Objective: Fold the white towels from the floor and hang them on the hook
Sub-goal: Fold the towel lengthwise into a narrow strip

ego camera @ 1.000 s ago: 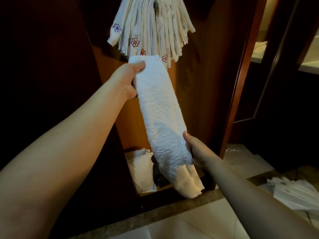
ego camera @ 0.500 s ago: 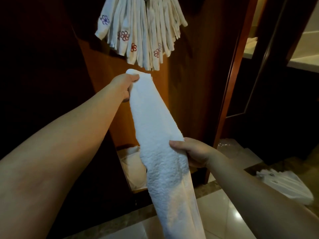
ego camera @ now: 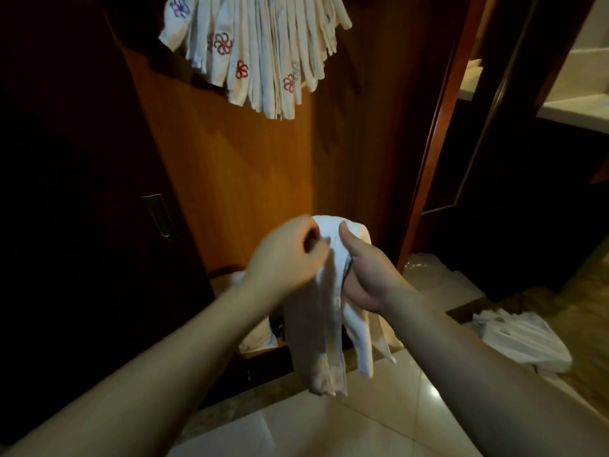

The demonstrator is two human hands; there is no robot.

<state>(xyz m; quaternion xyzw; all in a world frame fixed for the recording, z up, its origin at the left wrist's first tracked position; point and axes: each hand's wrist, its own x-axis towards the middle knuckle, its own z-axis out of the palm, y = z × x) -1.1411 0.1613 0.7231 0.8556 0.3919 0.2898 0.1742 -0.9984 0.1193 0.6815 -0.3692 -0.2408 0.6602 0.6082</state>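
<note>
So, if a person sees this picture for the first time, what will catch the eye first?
First, the white towel at the centre, doubled over and hanging down, gripped at its top by the left hand and the right hand. Next, the bunch of hung towels with flower embroidery at the top, against the wooden panel.

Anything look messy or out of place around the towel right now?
The towel held by both hands hangs with uneven ends, one bottom edge looking stained. A crumpled white pile lies on the floor at right, unfolded.
</note>
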